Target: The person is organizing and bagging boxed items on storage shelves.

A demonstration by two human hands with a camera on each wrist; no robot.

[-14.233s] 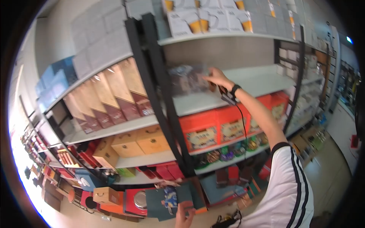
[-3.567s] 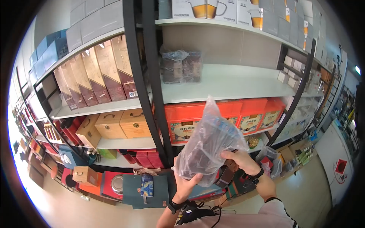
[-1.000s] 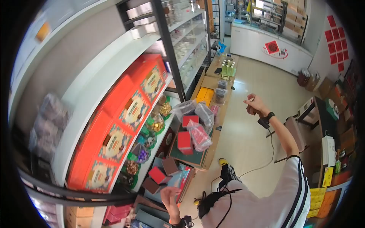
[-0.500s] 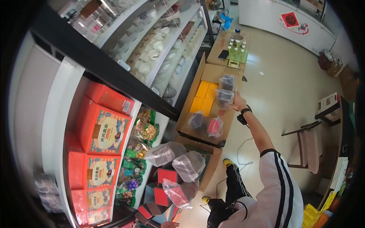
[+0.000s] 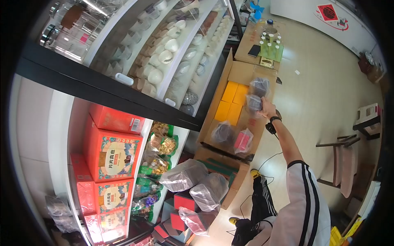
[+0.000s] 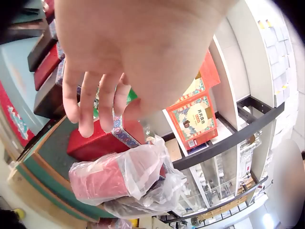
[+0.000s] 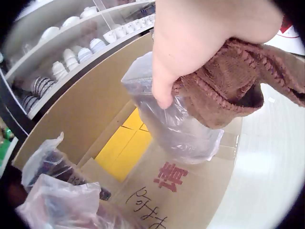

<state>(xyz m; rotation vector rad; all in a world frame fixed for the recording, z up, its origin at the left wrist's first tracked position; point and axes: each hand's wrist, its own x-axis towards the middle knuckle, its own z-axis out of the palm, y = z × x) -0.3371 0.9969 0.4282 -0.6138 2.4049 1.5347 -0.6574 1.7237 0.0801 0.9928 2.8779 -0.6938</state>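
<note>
A second ago the right hand (image 5: 267, 110) was raised well clear; now it has come down onto the bagged dark box (image 5: 254, 102) on the open carton (image 5: 243, 70), at 3 o'clock of the yellow boxes (image 5: 231, 102). Its fingers curl round a brown knitted cloth (image 7: 228, 81), one fingertip on the bag's plastic, perhaps pinching it, though I cannot tell. The left hand (image 6: 143, 47) hangs slack and empty over bagged red boxes (image 6: 109, 176).
</note>
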